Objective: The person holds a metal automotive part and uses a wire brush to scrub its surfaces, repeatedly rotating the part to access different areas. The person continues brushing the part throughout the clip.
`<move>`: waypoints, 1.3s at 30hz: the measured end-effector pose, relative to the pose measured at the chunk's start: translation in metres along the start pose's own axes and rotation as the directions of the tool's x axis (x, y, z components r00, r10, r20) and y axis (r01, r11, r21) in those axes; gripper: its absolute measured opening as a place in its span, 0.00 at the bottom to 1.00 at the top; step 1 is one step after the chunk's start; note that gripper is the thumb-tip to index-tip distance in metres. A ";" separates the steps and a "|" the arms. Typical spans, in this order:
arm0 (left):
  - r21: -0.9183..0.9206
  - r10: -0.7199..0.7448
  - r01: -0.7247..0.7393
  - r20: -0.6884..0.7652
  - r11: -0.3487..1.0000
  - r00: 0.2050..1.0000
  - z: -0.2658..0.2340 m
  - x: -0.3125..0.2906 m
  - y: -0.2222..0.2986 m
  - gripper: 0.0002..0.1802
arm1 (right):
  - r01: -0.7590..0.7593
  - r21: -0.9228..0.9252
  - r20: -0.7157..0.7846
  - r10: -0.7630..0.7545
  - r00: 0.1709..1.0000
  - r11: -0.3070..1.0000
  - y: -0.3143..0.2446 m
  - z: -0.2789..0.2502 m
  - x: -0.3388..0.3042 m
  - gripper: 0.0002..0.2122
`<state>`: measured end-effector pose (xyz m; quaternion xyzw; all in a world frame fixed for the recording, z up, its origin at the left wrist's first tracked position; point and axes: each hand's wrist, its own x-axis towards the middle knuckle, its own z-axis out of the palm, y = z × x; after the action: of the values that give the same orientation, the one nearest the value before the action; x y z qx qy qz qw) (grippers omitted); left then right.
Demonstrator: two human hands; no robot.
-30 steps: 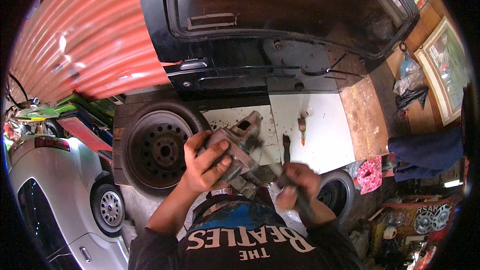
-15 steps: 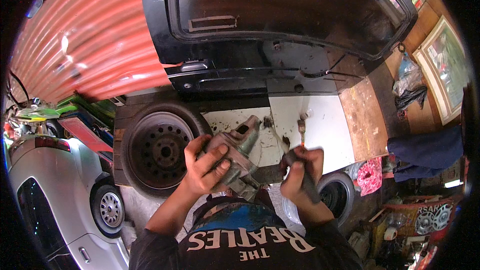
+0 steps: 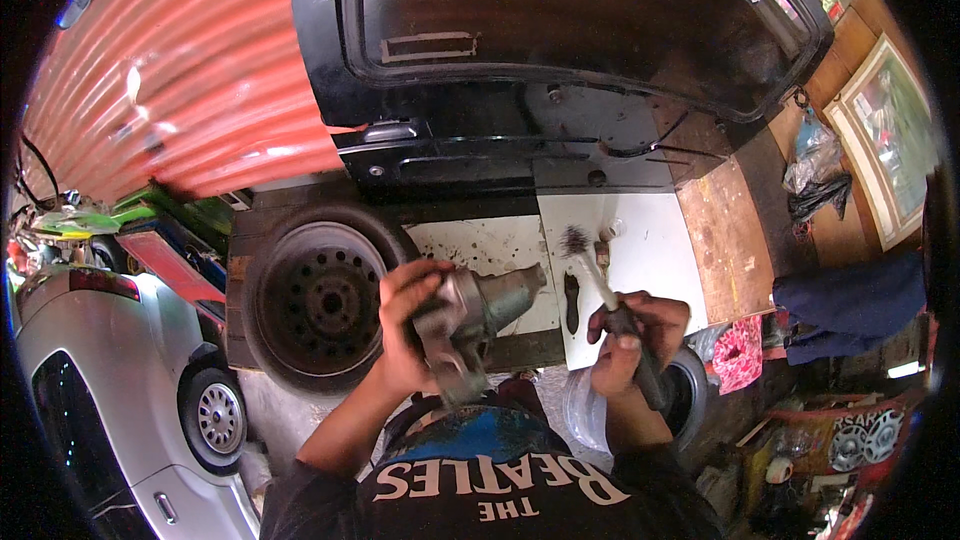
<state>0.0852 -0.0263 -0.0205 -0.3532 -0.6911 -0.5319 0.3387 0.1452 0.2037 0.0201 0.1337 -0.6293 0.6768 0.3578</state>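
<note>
My left hand (image 3: 405, 320) is closed round a grey cast-metal housing (image 3: 490, 302), which it holds up over the near edge of the work surface. The housing's narrower end points right; its lower part is slightly blurred. In my closed right hand (image 3: 635, 340) is a brush (image 3: 606, 285) with a thick dark handle, a pale shaft and splayed black bristles. The bristles point up and left, apart from the housing. Behind the brush, a dark slender object (image 3: 572, 305) lies on the white board (image 3: 650, 285), near a small brush-like tool (image 3: 603, 253).
To the left lies a tyre on a steel wheel (image 3: 330, 302). A black vehicle door panel with a window (image 3: 450, 130) stands along the back. Another tyre (image 3: 690, 395) is below right, near a pink patterned cloth (image 3: 738, 355). A silver car (image 3: 120, 380) is at far left.
The housing has been turned in my left hand, its narrow end swinging from upward to the right. My right hand has drawn the brush right, away from the housing.
</note>
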 end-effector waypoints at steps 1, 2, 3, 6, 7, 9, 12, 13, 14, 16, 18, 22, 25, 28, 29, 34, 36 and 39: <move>-0.019 -0.075 0.075 -0.008 0.997 0.997 0.007 -0.002 -0.002 0.55 | 0.030 -0.022 0.024 -0.030 0.999 0.999 -0.003 -0.004 0.003 0.23; -0.149 -0.230 0.222 -0.041 0.964 0.972 0.010 -0.001 0.004 0.55 | 0.058 -0.028 0.052 -0.057 0.997 0.998 -0.003 -0.008 0.012 0.23; -0.281 -0.382 0.352 -0.055 0.893 0.923 0.012 -0.001 0.012 0.54 | 0.033 -0.038 0.130 -0.028 0.991 0.999 -0.005 -0.013 0.022 0.24; -0.518 -0.626 0.526 -0.024 0.675 0.779 0.013 -0.021 0.013 0.42 | 0.026 -0.020 0.160 -0.022 0.987 0.999 -0.006 -0.019 0.029 0.21; -0.567 -0.700 0.592 0.038 0.572 0.713 0.010 -0.025 0.014 0.38 | 0.035 0.027 0.209 -0.040 0.977 0.999 -0.003 -0.027 0.029 0.21; -0.616 -0.753 0.657 0.150 0.435 0.640 0.006 -0.022 0.017 0.28 | 0.002 0.081 0.252 -0.023 0.967 0.997 0.001 -0.035 0.025 0.20; -0.727 -0.794 0.641 0.226 0.248 0.564 0.004 -0.008 0.027 0.28 | -0.040 0.018 0.216 0.035 0.976 0.999 -0.004 -0.022 0.027 0.20; -0.713 -0.808 0.654 0.216 0.253 0.548 0.005 -0.009 0.025 0.29 | -0.020 0.042 0.202 0.011 0.979 0.999 -0.006 -0.016 0.029 0.20; -0.720 -0.807 0.643 0.203 0.261 0.555 0.005 -0.008 0.025 0.29 | 0.007 0.042 0.224 -0.016 0.974 0.999 -0.005 -0.017 0.030 0.19; -0.734 -0.805 0.619 0.174 0.278 0.568 0.007 -0.002 0.025 0.29 | 0.063 0.045 0.268 -0.073 0.961 0.997 -0.001 -0.020 0.033 0.18; -0.761 -0.809 0.576 0.119 0.298 0.576 0.008 0.003 0.027 0.23 | 0.198 -0.064 0.402 -0.156 0.902 0.978 -0.002 -0.030 0.039 0.18; -0.749 -0.800 0.556 0.059 0.361 0.598 0.009 0.008 0.029 0.20 | -0.046 -0.033 0.223 0.052 0.973 0.998 -0.013 -0.011 0.039 0.16; -0.560 -0.756 0.713 0.218 0.421 0.617 -0.001 -0.001 0.017 0.36 | 0.111 -0.115 0.405 -0.056 0.913 0.987 -0.007 -0.025 0.036 0.15; -0.679 -0.793 0.705 0.307 0.205 0.526 0.000 0.014 0.022 0.43 | -0.059 0.082 0.223 0.040 0.974 0.995 -0.010 -0.011 0.029 0.16; -0.705 -0.781 0.680 0.303 0.201 0.546 0.001 0.015 0.023 0.39 | -0.003 0.054 0.208 -0.008 0.978 0.999 -0.008 -0.010 0.031 0.18; -0.762 -0.759 0.637 0.344 0.118 0.553 0.004 0.018 0.024 0.31 | -0.069 0.082 0.259 0.046 0.965 0.994 -0.007 -0.014 0.022 0.18; -0.766 -0.775 0.642 0.382 0.040 0.504 0.005 0.020 0.022 0.31 | -0.097 0.119 0.221 0.069 0.973 0.988 -0.004 -0.015 0.019 0.19; -0.748 -0.774 0.664 0.431 -0.017 0.465 0.005 0.024 0.023 0.30 | -0.078 0.100 0.215 0.055 0.975 0.992 0.001 -0.013 0.016 0.18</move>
<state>0.0919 -0.0138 0.0097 -0.0291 -0.3829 -0.9070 -0.1731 0.1367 0.2215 0.0277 0.2031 -0.6307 0.7031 0.2581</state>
